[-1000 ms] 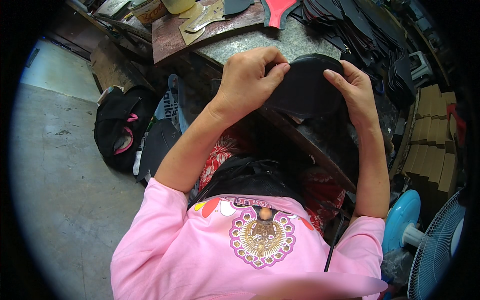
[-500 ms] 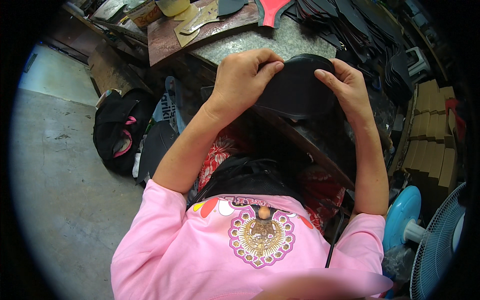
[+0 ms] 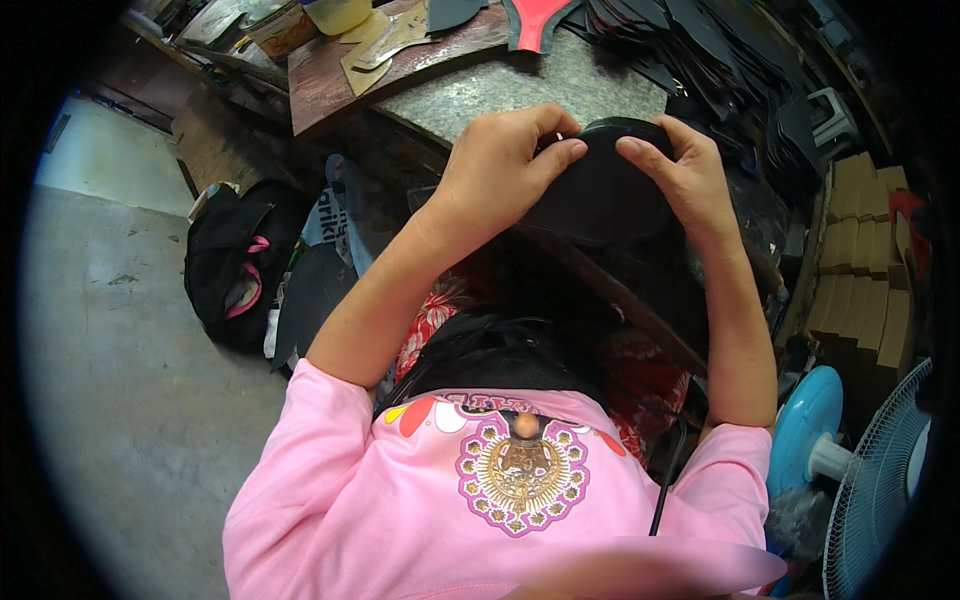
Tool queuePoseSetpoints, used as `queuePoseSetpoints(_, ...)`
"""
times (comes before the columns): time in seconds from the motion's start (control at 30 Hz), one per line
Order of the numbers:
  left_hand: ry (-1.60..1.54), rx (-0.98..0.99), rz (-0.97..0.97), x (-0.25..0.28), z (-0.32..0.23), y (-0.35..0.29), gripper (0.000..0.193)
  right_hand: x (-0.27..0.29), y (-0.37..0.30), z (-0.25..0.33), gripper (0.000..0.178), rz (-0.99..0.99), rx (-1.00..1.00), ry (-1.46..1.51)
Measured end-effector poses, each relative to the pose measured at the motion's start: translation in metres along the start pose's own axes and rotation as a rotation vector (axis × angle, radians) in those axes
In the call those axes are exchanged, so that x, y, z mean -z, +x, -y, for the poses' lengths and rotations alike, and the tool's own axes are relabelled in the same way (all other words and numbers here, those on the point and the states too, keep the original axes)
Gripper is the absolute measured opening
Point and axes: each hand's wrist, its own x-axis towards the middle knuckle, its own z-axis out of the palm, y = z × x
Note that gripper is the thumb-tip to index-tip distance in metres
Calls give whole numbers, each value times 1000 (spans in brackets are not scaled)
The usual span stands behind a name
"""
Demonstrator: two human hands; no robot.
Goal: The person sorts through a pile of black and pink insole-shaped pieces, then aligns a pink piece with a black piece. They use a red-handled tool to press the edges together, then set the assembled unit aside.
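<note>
In the head view, we see both hands raised at the near side of the bench, with a black piece (image 3: pixel 600 205) between them. The left hand (image 3: pixel 500 165) pinches its upper left edge, thumb and bent forefinger drawn close together. The right hand (image 3: pixel 690 180) grips the upper right edge, thumb lying on the near face and fingers curled behind it. The piece is rounded, its broad face turned toward us; we cannot tell whether its lower edge touches the bench.

Beyond the hands lies a speckled slab (image 3: pixel 450 100), with a red piece (image 3: pixel 535 20), dark along its border, at its far edge. A heap of black sheets (image 3: pixel 735 75) lies to the right. On the left, tan cut-outs (image 3: pixel 395 45) rest on a reddish board (image 3: pixel 320 95). Near the right forearm we see stacked boxes (image 3: pixel 850 250) and a fan (image 3: pixel 880 490).
</note>
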Motion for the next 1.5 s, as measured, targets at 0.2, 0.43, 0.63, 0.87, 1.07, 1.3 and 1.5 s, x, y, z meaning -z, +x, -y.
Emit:
queuePoseSetpoints(0.2, -69, -9, 3, -7, -4, -3, 22, -1, -1, -3, 25, 1, 102, -83)
queuePoseSetpoints(0.43, -126, 80, 32, 4, 2, -3, 20, 10, 4, 1, 26, 147, -1, 59)
queuePoseSetpoints(0.63, -117, 16, -40, 8, 2, -3, 21, 7, -2, 5, 36, 159, 8, 124)
queuePoseSetpoints(0.87, -71, 30, 53, 10, -2, -7, 20, -4, -1, -6, 22, 87, 15, 95)
queuePoseSetpoints(1.07, -23, 48, 43, 7, -5, -7, 19, -8, 1, -6, 22, -41, 51, 93)
queuePoseSetpoints(1.3, -89, 77, 26, 7, -5, -8, 19, -8, -5, 4, 23, 47, 92, 93)
queuePoseSetpoints(1.5, -140, 64, 22, 4, -7, -10, 18, -5, 1, -5, 24, 16, 54, -31)
